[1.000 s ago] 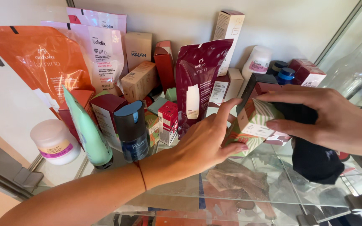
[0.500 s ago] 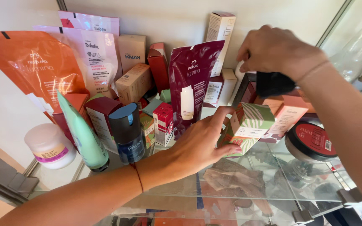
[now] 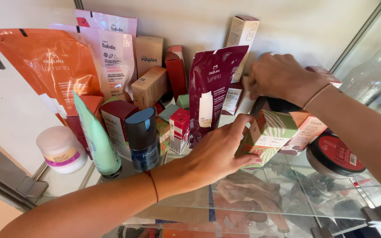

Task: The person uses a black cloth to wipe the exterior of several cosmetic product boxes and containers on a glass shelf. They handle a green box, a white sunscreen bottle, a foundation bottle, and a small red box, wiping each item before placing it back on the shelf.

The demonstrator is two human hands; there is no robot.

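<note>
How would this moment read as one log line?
left hand: grips green patterned box | right hand: reaching among back boxes | surface: glass shelf

A small carton (image 3: 270, 134) printed with green and white leaf stripes and a pale label stands tilted on the glass shelf (image 3: 287, 194), near its front edge. Behind it, towards the back wall, sits a dark object (image 3: 283, 105), largely hidden.
</note>
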